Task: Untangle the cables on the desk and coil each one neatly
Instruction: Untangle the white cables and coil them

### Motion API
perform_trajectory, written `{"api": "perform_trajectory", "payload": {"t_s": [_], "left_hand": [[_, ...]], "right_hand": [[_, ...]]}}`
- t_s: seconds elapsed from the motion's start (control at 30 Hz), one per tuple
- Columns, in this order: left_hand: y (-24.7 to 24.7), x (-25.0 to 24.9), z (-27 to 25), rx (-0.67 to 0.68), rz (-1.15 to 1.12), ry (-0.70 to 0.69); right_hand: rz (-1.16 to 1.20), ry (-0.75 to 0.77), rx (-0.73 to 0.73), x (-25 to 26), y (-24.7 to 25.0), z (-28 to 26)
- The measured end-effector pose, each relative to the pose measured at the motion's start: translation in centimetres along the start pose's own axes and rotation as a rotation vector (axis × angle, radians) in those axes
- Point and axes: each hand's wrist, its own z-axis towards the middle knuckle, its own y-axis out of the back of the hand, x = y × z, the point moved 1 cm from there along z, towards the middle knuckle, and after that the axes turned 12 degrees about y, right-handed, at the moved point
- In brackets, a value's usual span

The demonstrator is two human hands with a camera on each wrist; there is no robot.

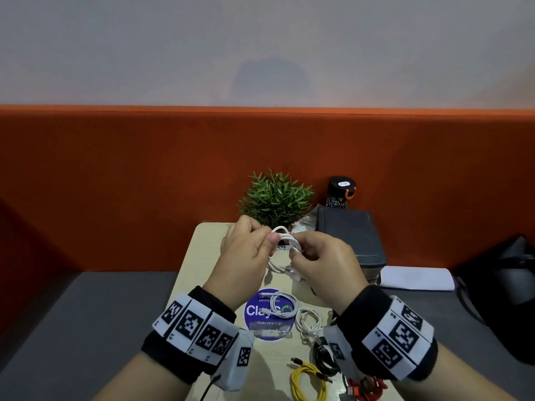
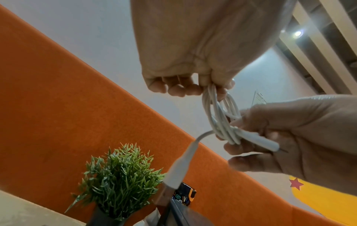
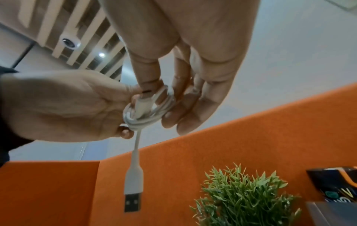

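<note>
I hold a white USB cable (image 1: 285, 235) above the desk, wound into a small coil (image 2: 222, 116). My left hand (image 1: 260, 241) pinches the coil's top between thumb and fingers. My right hand (image 1: 301, 253) grips the coil's other side, with the small plug end (image 2: 266, 143) against its fingers. The USB-A plug (image 3: 133, 194) dangles free below the coil (image 3: 148, 113). On the desk lie a coiled white cable (image 1: 282, 306), a second white cable (image 1: 309, 322), a black cable (image 1: 324, 354), a yellow cable (image 1: 307, 380) and a red cable (image 1: 367, 386).
A potted green plant (image 1: 275, 198), a patterned bottle (image 1: 340, 192) and a dark grey case (image 1: 350, 235) stand at the back of the small wooden desk (image 1: 199, 256). An orange partition (image 1: 144, 183) rises behind. A black bag (image 1: 503, 285) sits at right.
</note>
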Motion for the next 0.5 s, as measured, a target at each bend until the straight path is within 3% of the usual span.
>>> {"api": "perform_trajectory", "payload": {"t_s": [0.23, 0.37, 0.5], "left_hand": [[0.4, 0.8, 0.5, -0.064, 0.224, -0.059], [1.2, 1.2, 0.9, -0.073, 0.353, -0.071], [1.3, 0.8, 0.9, -0.033, 0.245, -0.089]], "right_hand": [[-0.182, -0.003, 0.193, 0.3, 1.4, -0.1], [-0.363, 0.089, 0.275, 1.1, 2.3, 0.0], [-0.479, 0.118, 0.331, 1.0, 2.3, 0.1]]}}
